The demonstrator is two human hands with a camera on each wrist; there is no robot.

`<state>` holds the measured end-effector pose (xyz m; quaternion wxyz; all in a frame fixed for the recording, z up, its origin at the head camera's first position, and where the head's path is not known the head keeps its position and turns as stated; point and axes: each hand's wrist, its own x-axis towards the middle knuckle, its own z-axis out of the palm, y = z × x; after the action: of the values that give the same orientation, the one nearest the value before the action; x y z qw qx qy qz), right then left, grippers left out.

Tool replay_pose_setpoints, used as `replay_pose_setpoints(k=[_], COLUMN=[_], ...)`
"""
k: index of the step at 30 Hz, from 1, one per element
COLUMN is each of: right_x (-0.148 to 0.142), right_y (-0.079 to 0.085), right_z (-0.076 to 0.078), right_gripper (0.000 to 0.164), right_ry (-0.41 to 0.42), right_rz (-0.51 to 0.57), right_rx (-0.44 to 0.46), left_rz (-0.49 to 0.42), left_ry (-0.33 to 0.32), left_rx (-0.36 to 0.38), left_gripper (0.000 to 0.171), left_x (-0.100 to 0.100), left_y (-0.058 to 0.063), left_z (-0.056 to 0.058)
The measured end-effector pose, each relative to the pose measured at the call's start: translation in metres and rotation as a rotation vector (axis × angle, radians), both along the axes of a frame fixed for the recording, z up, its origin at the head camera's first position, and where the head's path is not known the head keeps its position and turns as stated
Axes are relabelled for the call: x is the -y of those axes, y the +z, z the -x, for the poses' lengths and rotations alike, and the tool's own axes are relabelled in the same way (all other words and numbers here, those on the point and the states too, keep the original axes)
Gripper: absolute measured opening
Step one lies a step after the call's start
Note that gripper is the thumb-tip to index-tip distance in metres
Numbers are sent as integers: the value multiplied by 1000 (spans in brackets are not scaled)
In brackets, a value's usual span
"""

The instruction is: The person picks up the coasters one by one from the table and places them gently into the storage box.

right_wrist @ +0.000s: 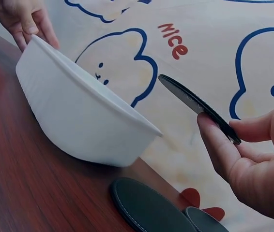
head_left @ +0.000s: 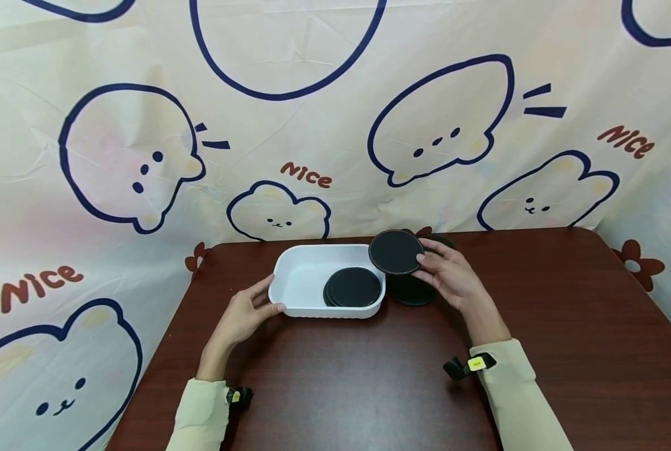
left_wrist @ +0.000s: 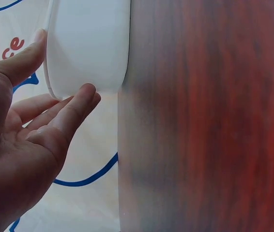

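Note:
In the head view a white rectangular container (head_left: 307,312) with rounded corners stands on the table. A small stack of round black coasters (head_left: 354,287) lies in its right half. My left hand (head_left: 245,318) holds the container's left end, the thumb at the front corner and the fingers farther back. My right hand (head_left: 450,272) pinches another round black coaster (head_left: 396,252) by its edge, over the container's right rim. The right wrist view shows this coaster (right_wrist: 195,99) tilted, nearly edge-on, between thumb and fingers. Below it, dark stitched coasters (right_wrist: 149,205) lie on the table beside the container.
The brown wooden table (head_left: 341,388) ends at a back edge just behind the container. A cream cloth with cartoon outlines (head_left: 346,125) hangs behind it. More dark round coasters (head_left: 411,292) lie right of the container, partly hidden by the right hand and the held coaster.

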<state>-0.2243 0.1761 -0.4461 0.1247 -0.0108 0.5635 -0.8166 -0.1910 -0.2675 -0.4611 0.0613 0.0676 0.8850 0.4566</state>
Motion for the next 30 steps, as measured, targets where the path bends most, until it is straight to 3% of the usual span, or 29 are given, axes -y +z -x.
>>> replay_pose_setpoints(k=[30], right_x=[77], right_y=[-4], right_z=[1], right_gripper=[61], right_ry=[96], right_rz=[-53], right_rx=[12], left_rz=[-3], left_ry=[1], left_rx=[-1], left_gripper=[82], left_x=[0], left_y=[-2], left_z=[1])
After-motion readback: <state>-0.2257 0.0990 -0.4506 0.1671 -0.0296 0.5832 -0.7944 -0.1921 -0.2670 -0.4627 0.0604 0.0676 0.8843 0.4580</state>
